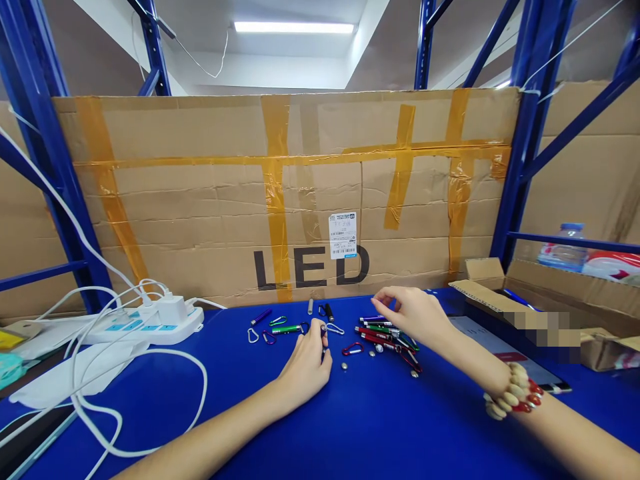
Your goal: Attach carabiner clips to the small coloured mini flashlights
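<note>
Left hand (305, 367): fingers curled, clamped on small dark item (323, 349), mostly hidden; silver carabiner (337, 329) just beside fingertips. Right hand (414, 315): raised by pile of metallic tubes (383, 335), fingers bent, together or apart not discernible. Near pile: red carabiner (353, 349), small silver disc (344, 366). Left of left hand: green tube (287, 330), purple tube (261, 317). Underneath, blue tabletop (240, 427). Farther out: power strip (180, 330) left; tablet (483, 337), open cardboard box (483, 295) right.
</note>
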{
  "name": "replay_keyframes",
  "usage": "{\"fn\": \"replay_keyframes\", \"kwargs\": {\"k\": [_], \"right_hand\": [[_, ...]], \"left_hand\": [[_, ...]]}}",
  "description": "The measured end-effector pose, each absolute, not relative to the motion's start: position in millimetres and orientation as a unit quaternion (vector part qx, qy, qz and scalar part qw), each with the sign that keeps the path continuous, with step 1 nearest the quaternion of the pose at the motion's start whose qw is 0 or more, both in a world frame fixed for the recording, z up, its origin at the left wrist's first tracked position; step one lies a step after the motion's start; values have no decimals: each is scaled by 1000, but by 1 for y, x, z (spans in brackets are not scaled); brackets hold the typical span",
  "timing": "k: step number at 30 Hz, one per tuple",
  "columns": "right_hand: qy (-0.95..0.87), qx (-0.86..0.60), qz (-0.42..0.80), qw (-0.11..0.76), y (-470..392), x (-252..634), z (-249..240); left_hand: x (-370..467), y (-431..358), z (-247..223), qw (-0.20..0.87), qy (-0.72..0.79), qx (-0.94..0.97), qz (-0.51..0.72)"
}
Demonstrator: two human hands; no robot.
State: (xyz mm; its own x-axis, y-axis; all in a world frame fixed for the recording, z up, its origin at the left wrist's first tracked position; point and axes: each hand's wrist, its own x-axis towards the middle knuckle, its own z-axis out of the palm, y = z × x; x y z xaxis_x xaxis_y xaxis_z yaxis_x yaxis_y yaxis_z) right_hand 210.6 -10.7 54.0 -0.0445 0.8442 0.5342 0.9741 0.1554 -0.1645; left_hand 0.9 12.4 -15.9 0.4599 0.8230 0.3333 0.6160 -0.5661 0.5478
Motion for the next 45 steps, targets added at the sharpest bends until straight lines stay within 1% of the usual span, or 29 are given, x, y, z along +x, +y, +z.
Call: {"fn": "replay_keyframes", "kwargs": {"k": [5,7,10,15,17,19,21,24,27,32,39,45], "right_hand": [[-726,-665,-86,152,-8,210,45],[-720,-678,-82,125,-7,213,42],[-699,-702,-82,106,-5,218,39],[-695,-704,-87,116,-6,217,41],[-722,-675,-71,136,-9,213,43],[-773,-617,-24,146,-11,209,44],[-825,-550,22,128,-13,207,41],[-851,-515,20,99,-15,203,37],[-846,-524,0,101,-15,200,35],[-831,-541,20,127,-13,201,33],[-794,-575,123,153,-9,205,26],[-794,-582,63,164,-14,200,28]], "left_hand": [[1,12,-17,183,413,833,320],[1,12,-17,177,406,831,337],[1,14,-19,168,393,828,362],[2,19,-22,174,375,817,402],[3,19,-22,180,370,815,407],[3,19,-21,186,366,814,411],[4,18,-19,196,367,810,413],[4,17,-16,209,374,805,411],[4,17,-15,212,369,806,412],[4,18,-16,212,371,811,399],[3,11,-14,210,392,795,413],[2,0,-6,167,368,845,350]]}}
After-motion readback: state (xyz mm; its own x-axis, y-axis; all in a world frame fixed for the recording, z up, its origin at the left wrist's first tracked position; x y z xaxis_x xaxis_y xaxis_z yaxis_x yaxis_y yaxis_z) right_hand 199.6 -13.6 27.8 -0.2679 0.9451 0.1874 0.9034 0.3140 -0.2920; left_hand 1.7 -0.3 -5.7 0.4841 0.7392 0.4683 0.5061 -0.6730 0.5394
